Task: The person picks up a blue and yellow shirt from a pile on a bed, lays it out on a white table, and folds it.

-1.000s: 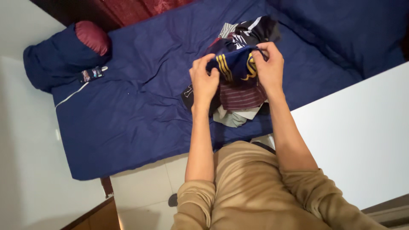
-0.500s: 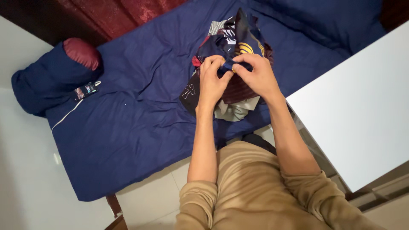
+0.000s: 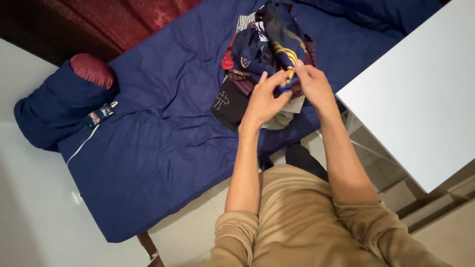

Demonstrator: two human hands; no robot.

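My left hand (image 3: 264, 96) and my right hand (image 3: 314, 86) meet over a heap of clothes (image 3: 247, 74) on the bed. Both pinch the near end of a navy garment with yellow stripes (image 3: 282, 34), which stretches away from me above the heap. The heap holds dark, maroon and pale pieces, and a black item with a white cross (image 3: 225, 101) lies at its left side. My tan sleeves are pushed up to the elbows.
A bed with a navy cover (image 3: 163, 123) fills the middle. A rolled navy duvet (image 3: 54, 113) with a maroon pillow (image 3: 91, 69) lies at its left end. A white table (image 3: 420, 94) stands at my right. Pale tiled floor (image 3: 198, 232) shows below the bed's edge.
My hands have come closer together on the navy striped garment and drawn it up from the heap. The head camera has shifted, so the bed and heap sit differently in view.
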